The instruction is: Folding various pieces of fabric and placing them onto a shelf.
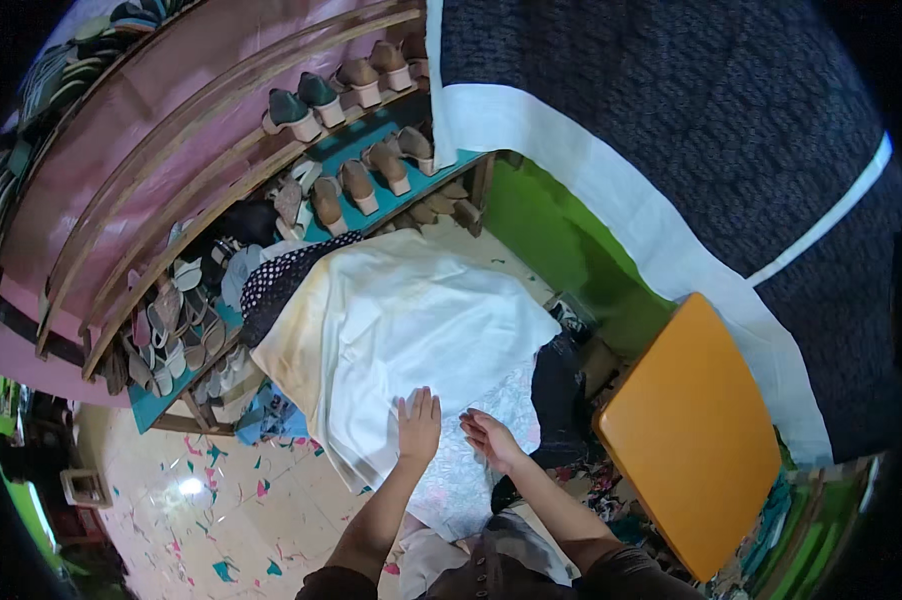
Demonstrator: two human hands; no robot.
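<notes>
A large white cloth [421,310] with yellowish stains along its left side lies spread in front of me. My left hand [420,425] rests flat on or just over its near part, fingers stretched out and holding nothing. To its right, my right hand [490,438] is turned partly on its side, fingers extended, thumb apart, with nothing seen in it. Under that hand is a pale patterned fabric [471,480] that reaches down toward my lap. A dark polka-dot cloth [281,285] shows past the white cloth's far left edge. What lies beneath the cloths is hidden.
A wooden rack with teal shelves [346,150] holds several heeled shoes [357,187] and sandals [176,340]. An orange-yellow board [696,430] stands tilted at right, near dark fabric [559,400]. Colourful scraps [221,570] litter the tiled floor. A dark, white-edged hanging cloth [651,110] fills the upper right.
</notes>
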